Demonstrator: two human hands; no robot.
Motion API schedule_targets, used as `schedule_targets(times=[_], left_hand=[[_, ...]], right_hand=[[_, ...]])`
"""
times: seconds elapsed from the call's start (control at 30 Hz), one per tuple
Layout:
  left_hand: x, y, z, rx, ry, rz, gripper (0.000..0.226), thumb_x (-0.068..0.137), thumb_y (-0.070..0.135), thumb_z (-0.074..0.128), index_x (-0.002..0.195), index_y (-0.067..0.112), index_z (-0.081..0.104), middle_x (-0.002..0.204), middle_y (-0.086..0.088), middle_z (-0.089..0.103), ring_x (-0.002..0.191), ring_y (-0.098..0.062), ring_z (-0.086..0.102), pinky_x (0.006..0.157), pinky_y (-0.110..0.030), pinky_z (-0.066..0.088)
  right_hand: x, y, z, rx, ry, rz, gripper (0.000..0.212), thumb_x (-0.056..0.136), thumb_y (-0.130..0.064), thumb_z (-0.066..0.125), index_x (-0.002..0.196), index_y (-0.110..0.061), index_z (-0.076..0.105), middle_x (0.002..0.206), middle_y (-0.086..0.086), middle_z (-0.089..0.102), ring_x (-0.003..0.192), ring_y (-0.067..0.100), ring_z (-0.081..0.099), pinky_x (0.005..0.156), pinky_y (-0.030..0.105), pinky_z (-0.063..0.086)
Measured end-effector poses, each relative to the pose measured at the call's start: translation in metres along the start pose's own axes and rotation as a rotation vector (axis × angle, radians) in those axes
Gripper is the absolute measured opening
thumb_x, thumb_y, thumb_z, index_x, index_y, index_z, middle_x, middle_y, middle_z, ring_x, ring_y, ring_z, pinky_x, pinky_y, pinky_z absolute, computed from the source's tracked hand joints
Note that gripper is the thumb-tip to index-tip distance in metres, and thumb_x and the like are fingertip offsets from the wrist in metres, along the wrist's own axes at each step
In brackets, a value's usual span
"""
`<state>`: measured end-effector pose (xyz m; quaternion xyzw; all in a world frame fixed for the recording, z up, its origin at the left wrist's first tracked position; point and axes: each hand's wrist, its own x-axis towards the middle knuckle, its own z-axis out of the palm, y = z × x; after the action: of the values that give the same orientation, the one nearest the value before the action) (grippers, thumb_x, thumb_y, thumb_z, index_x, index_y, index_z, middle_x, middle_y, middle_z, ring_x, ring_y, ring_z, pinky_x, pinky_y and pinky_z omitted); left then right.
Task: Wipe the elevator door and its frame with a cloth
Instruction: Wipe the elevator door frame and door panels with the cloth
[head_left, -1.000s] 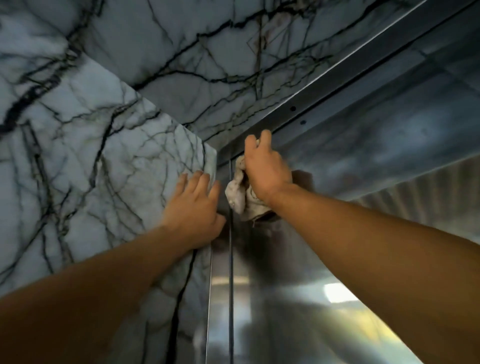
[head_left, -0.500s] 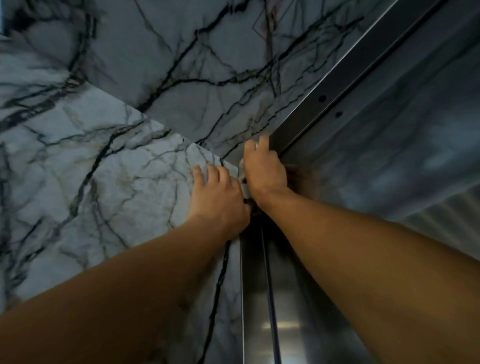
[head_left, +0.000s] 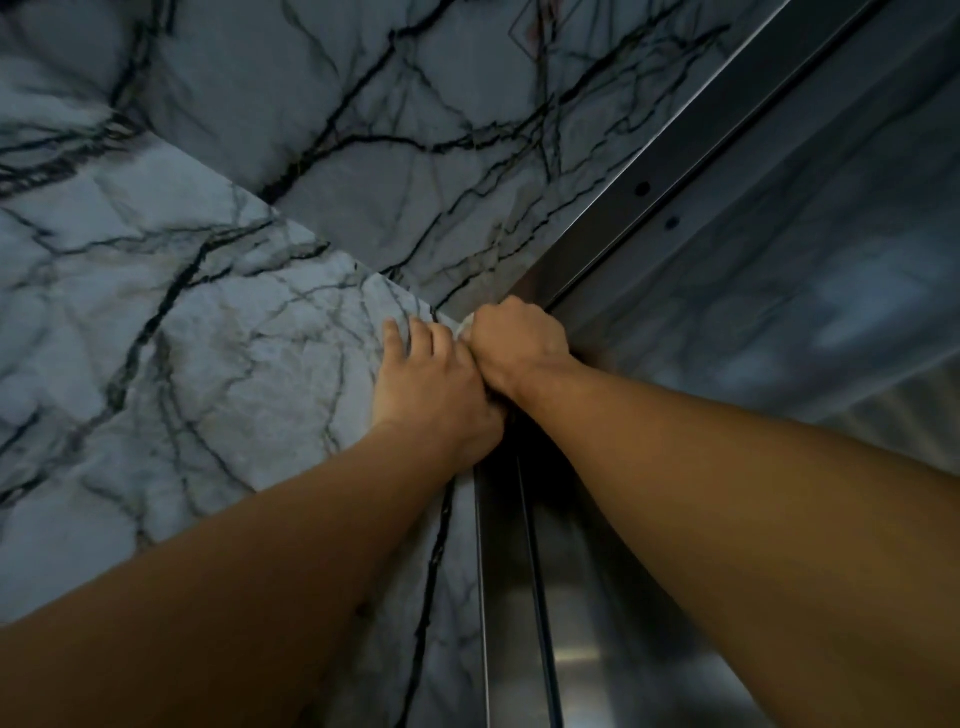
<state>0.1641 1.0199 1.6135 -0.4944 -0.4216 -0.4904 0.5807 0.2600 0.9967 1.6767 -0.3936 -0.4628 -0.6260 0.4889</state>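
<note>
I look steeply up at the top left corner of the steel elevator door (head_left: 597, 623) and its steel frame (head_left: 675, 171). My right hand (head_left: 519, 343) is curled into a fist against that corner, gripping a white cloth (head_left: 464, 328); only a small pale bit shows between my two hands. My left hand (head_left: 431, 384) rests on the marble wall right beside it, fingers straight, touching the right hand. The vertical frame strip (head_left: 493, 597) runs down below both wrists.
White marble with dark veins (head_left: 182, 338) covers the wall on the left and the panel (head_left: 389, 130) above the door. A brushed steel header (head_left: 805, 286) reflects light at the right. Both forearms fill the lower part of the view.
My right hand has pushed the cloth up into the top corner of the frame and curled tight around it. My left hand has slid up the marble until it touches the right hand.
</note>
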Motion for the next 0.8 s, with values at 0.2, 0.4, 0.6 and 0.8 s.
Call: schedule_targets(times=[0.2,0.4,0.6,0.8], left_hand=[[-0.005,-0.002,-0.004,-0.046,-0.034,0.027,0.086,0.086,0.070,0.023,0.157,0.021,0.026,0.164,-0.018,0.018,0.153,-0.036,0.006,0.120,-0.060,-0.008],[-0.023,0.003,-0.005,-0.050,-0.097,0.115,0.084,0.085,0.069,0.026,0.153,0.021,0.037,0.163,-0.017,0.024,0.152,-0.033,0.012,0.120,-0.059,-0.009],[-0.032,0.006,-0.011,-0.059,-0.093,-0.037,0.081,0.092,0.053,0.028,0.153,-0.001,0.026,0.162,-0.024,0.021,0.153,-0.035,0.010,0.123,-0.057,-0.003],[-0.039,0.010,-0.010,0.133,-0.133,-0.009,0.083,0.097,0.055,0.016,0.154,-0.005,0.010,0.163,-0.030,0.007,0.152,-0.043,-0.001,0.119,-0.065,-0.006]], right_hand=[[-0.007,0.007,-0.013,0.091,-0.162,-0.093,0.034,0.101,-0.027,0.031,0.105,-0.010,0.060,0.113,0.020,0.060,0.105,0.037,0.056,0.085,0.039,0.047],[-0.002,0.001,-0.003,0.165,-0.232,0.093,0.038,0.093,-0.046,0.047,0.102,-0.014,0.065,0.118,0.011,0.058,0.100,0.026,0.056,0.080,0.033,0.046],[-0.015,-0.002,0.004,0.090,-0.137,0.101,0.038,0.096,-0.023,0.045,0.129,-0.005,0.051,0.135,0.014,0.046,0.121,0.030,0.044,0.097,0.040,0.041],[-0.029,-0.002,0.003,-0.003,-0.100,0.049,0.038,0.095,-0.021,0.044,0.129,-0.006,0.051,0.136,0.011,0.047,0.120,0.030,0.040,0.100,0.042,0.041]])
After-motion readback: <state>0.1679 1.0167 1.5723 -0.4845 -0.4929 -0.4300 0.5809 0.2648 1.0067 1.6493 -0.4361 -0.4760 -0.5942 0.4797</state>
